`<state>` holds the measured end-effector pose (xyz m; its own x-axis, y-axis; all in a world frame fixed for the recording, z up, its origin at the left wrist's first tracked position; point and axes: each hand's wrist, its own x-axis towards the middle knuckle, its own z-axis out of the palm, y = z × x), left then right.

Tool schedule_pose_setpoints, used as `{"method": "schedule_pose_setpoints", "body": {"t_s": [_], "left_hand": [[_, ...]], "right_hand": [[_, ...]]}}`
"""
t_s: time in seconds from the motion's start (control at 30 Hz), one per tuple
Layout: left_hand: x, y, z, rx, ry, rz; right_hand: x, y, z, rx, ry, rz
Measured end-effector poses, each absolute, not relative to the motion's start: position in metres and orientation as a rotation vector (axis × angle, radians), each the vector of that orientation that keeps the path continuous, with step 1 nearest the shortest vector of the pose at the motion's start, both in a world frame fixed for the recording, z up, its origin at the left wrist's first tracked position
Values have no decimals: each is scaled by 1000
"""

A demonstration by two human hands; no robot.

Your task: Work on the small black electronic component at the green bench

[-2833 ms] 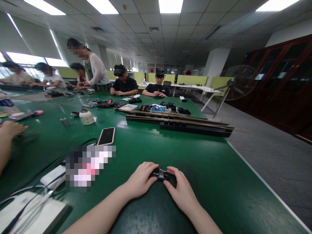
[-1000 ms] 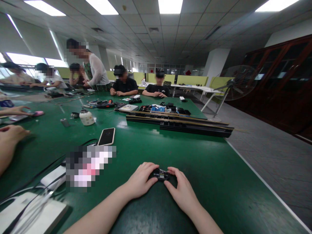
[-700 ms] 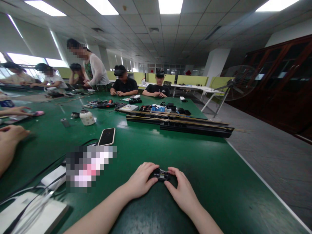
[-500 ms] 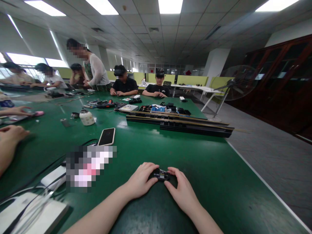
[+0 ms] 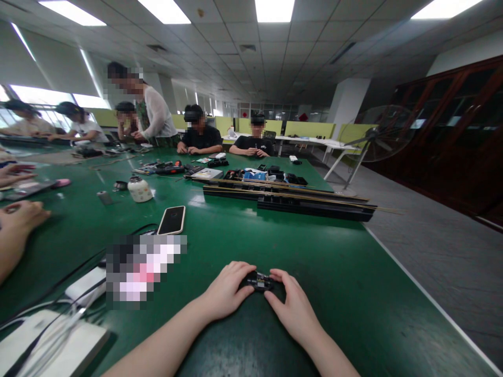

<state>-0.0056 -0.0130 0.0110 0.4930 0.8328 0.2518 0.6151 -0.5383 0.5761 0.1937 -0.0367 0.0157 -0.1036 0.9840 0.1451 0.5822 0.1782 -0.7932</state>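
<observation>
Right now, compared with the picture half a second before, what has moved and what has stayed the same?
At the left edge, the farther co-worker hand has drawn back leftward, away from the pink object; whether it let go of anything is unclear. The left hand and right hand stay at the small black device; the phone and jar stayed too.

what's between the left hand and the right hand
The head view shows a small opened black device between them: the left hand grips one end, while whether the right hand quite touches the other is hard to tell.
</observation>
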Motion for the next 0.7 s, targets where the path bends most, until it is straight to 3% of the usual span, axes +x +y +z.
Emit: {"method": "schedule_pose_setpoints", "body": {"t_s": [0.7], "left_hand": [[-5,-14,13,2369,1142,712]], "right_hand": [[193,-38,23,-1396,-1909,727]]}}
